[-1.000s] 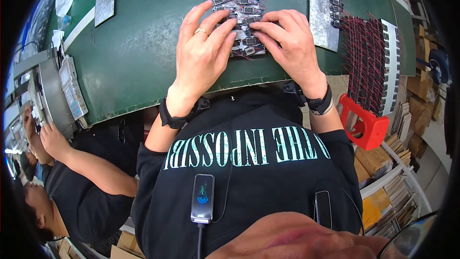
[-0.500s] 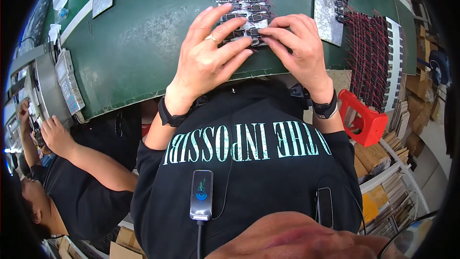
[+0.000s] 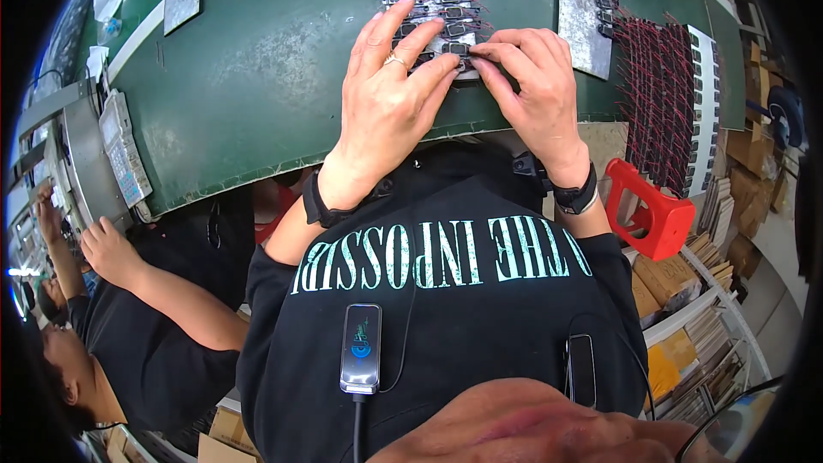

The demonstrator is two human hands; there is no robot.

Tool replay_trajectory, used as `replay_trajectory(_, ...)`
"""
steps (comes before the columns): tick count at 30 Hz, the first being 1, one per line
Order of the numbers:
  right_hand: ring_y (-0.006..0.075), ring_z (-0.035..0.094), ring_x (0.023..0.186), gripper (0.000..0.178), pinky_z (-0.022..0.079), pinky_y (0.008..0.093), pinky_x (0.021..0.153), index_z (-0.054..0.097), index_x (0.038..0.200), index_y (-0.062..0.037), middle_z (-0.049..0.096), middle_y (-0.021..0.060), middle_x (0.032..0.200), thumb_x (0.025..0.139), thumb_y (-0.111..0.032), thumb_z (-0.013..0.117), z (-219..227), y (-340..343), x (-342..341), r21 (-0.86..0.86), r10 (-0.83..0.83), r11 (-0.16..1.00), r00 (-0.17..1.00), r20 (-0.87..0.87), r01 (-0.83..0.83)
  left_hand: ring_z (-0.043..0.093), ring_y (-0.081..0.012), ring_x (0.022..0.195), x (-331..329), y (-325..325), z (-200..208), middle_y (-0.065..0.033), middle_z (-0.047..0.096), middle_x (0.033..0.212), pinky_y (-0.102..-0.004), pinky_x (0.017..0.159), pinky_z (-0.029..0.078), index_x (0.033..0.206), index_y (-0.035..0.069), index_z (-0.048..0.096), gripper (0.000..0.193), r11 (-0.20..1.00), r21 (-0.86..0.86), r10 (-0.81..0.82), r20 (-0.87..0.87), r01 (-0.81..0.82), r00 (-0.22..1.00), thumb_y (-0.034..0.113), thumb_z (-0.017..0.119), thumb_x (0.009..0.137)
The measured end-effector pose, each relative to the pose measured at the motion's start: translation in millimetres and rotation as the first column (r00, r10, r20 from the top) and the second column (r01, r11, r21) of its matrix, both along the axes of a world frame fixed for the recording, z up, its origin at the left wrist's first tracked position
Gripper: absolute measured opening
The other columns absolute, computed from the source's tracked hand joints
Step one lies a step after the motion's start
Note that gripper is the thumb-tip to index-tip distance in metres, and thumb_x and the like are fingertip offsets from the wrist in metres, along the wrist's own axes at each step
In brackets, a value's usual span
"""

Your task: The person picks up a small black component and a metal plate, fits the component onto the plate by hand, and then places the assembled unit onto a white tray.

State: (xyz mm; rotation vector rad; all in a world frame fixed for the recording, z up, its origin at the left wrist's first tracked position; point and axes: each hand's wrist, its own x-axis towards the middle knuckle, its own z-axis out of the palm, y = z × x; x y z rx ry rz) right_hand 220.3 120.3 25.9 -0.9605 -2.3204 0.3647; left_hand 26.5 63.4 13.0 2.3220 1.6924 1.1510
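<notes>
Two columns of small black rectangular speakers with thin red and black wires lie on a metal plate (image 3: 426, 9) at the bench's near edge. My right hand (image 3: 537, 86) has thumb and forefinger pinched at the right end of the nearest speaker (image 3: 457, 49) in the right column. My left hand (image 3: 386, 90) lies over the near end of the left column, fingers apart. Its thumb tip reaches the near side of that same speaker, while the forefinger extends just beyond it. The left hand hides some speakers below it.
A second metal plate (image 3: 585, 13) with speakers stands to the right. Beside it hang dense rows of red and black wires (image 3: 656, 103). A red plastic stool (image 3: 649, 210) is at lower right. A co-worker's hand (image 3: 111, 253) is by a machine at left.
My left hand has shifted a little to the right, its thumb closer to the right fingertips. My right hand stays nearly in place at the speaker.
</notes>
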Motion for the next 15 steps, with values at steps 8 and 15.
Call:
replay_trajectory(8, 0.025, 0.061, 0.094, 0.018, 0.044, 0.0366, 0.086, 0.072, 0.097, -0.008, 0.067, 0.0049, 0.098, 0.079, -0.007, 0.076, 0.4, 2.1, -2.2, 0.006, -0.009, 1.0, 0.999, -0.042, 0.009, 0.05, -0.0341, 0.131, -0.6, -0.9, 2.5, -0.009, 0.067, 0.119, -0.0508, 0.107, 0.041, 0.094, 0.009, 0.075, 0.018, 1.0, 0.016, 0.002, -0.034, -0.002, 0.999, 0.01, 0.079, 0.076)
replay_trajectory(15, 0.0261, 0.061, 0.092, 0.02, 0.045, 0.0372, 0.085, 0.073, 0.098, -0.0074, 0.067, 0.006, 0.098, 0.079, -0.005, 0.076, 0.1, -1.0, -4.7, -0.014, 0.001, 1.0, 0.997, -0.072, -0.002, 0.052, -0.0326, 0.13, -0.5, 3.2, 4.4, -0.0078, 0.068, 0.117, -0.051, 0.109, 0.04, 0.096, 0.008, 0.074, 0.019, 1.0, 0.015, 0.004, -0.051, -0.003, 0.999, 0.011, 0.079, 0.078)
